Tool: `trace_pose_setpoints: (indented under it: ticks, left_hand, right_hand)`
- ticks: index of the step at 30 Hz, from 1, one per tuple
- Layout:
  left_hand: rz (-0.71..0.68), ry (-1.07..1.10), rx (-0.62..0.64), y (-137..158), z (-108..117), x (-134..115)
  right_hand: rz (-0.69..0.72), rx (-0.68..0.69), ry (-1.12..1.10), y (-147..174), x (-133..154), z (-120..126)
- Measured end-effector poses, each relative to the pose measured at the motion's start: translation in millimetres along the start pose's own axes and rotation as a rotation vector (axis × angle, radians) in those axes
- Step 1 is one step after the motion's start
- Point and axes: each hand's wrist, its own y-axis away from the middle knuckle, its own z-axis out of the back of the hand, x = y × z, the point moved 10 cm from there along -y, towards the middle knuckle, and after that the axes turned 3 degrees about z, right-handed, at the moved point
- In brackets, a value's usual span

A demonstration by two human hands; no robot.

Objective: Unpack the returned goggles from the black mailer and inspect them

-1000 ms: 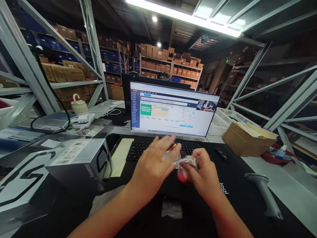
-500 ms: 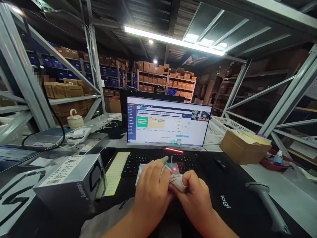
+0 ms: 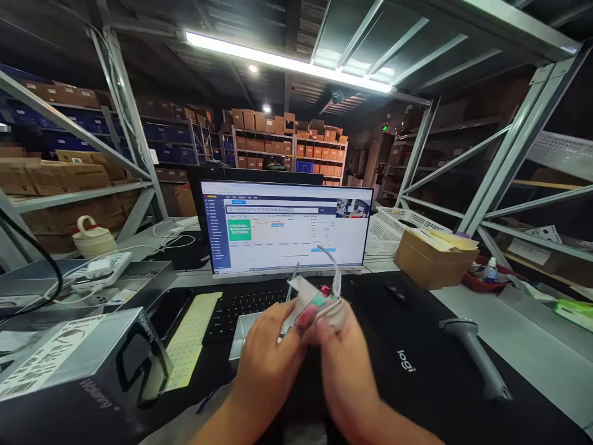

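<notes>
"Starting from the left, what's there?"

"A dark grey box [image 3: 99, 371], a yellow sheet [image 3: 192, 340], then the left hand [image 3: 269, 349], curled closed on a small see-through packet [image 3: 306, 296], slightly blurred, held between both hands above the table [image 3: 493, 318]."

"And the right hand [image 3: 346, 349]?"

"Closed around a pale looped cable [image 3: 337, 283], one end sticking up, just beside the packet. Further right, a grey scanner [image 3: 477, 355] lies on the black mat [image 3: 412, 327]."

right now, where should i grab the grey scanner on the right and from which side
Probably take the grey scanner by its slim handle, coming from the near right side: the handle slants toward the person, nothing covers it, and the wider head lies at the far end.
</notes>
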Motion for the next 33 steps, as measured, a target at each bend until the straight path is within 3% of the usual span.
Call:
trace_pose_setpoints:
  ticks: [4, 12, 16, 20, 25, 29, 31, 33]
  left_hand:
    - [-0.056, -0.013, -0.112, 7.3, 8.0, -9.1]
    - [-0.119, 0.005, -0.014, 9.2, -12.0, -17.9]
    - [-0.021, -0.031, 0.050, 8.3, -17.6, -4.1]
    - [0.015, -0.067, 0.016, 4.5, -8.3, 6.0]
    - [-0.072, 0.036, -0.033, 5.2, -3.9, 3.3]
    - [-0.183, 0.092, 0.004, 7.7, -8.3, -1.3]
    - [-0.184, 0.093, 0.040, 5.2, -9.4, 3.8]
    - [-0.162, 0.094, 0.084, 0.3, -9.0, 12.7]
  right_hand:
    - [0.064, -0.013, 0.000, 12.4, -16.4, -10.2]
    - [-0.222, -0.024, -0.252, -31.8, -5.6, 14.5]
    - [-0.152, -0.057, -0.187, -23.9, -25.5, 11.0]
    - [-0.090, 0.000, -0.110, -6.4, -37.6, -4.7]
    - [-0.166, 0.019, -0.208, -14.4, -18.9, 1.3]
    - [-0.223, -0.007, -0.264, -29.0, -5.0, 11.5]
    - [-0.224, 0.042, -0.188, -35.8, 1.0, 14.9]
    - [-0.237, 0.203, 0.028, -41.1, 9.6, 17.2]
